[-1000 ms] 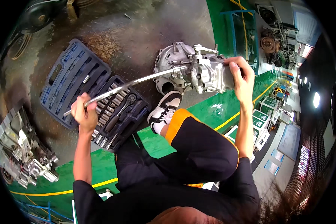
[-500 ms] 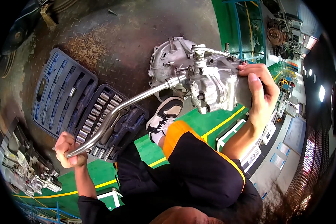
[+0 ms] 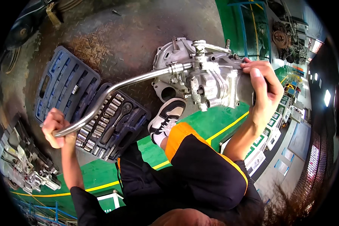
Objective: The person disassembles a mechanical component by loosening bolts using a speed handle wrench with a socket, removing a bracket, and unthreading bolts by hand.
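My left hand [image 3: 56,128] is wrapped round the end of a long bent steel socket wrench [image 3: 115,87]. The wrench rises over the socket set, and its socket end sits against the side of a silver gearbox [image 3: 220,84]. My right hand [image 3: 265,81] grips the gearbox at its far right end, fingers over the top and thumb toward me. A round bell housing [image 3: 173,52] forms the gearbox's left part. Beneath the wrench lies an open blue-grey socket case [image 3: 66,88] holding rows of chrome sockets [image 3: 88,132] and a ratchet [image 3: 118,120].
My shoe [image 3: 167,116] is right beside the gearbox's near side. Wood shavings [image 3: 88,49] and small bits lie on the stained metal floor plate. Another metal assembly [image 3: 24,158] stands at left. Green floor [image 3: 228,128] with yellow lines borders the plate.
My left hand has moved up and to the left with the wrench handle, so the wrench has swung upward about its socket end. My right hand stays on the gearbox.
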Demonstrator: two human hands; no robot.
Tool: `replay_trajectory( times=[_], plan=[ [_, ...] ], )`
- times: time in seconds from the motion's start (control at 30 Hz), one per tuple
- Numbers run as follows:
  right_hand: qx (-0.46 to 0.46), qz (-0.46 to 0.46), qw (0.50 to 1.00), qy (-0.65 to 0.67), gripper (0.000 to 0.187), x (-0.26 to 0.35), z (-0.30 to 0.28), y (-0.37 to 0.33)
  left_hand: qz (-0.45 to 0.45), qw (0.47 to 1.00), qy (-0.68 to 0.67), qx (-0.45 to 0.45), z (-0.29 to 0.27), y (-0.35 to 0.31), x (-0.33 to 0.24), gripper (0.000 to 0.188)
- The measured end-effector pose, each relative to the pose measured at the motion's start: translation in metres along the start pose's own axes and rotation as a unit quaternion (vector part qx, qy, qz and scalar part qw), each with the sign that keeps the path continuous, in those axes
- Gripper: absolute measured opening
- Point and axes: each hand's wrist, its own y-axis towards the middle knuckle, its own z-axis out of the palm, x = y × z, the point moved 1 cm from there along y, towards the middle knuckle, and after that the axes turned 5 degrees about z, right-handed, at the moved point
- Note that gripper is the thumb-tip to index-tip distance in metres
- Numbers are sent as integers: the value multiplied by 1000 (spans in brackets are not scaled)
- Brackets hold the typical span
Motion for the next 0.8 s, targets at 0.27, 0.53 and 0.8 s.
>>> replay_trajectory(
  times=[0.27, 0.53, 0.8],
  plan=[
    [-163, -79, 983, 25, 34, -14, 16, -17, -104, 993, -40, -27, 3, 21, 18, 53],
    [-140, -98, 983, 64, 30, -19, 17, -16, -239, 970, 51, 14, 8, 62, -6, 61],
    [-148, -97, 981, 73, 28, -14, 18, -17, -270, 958, 81, 47, -5, 61, -25, 64]
  ],
)
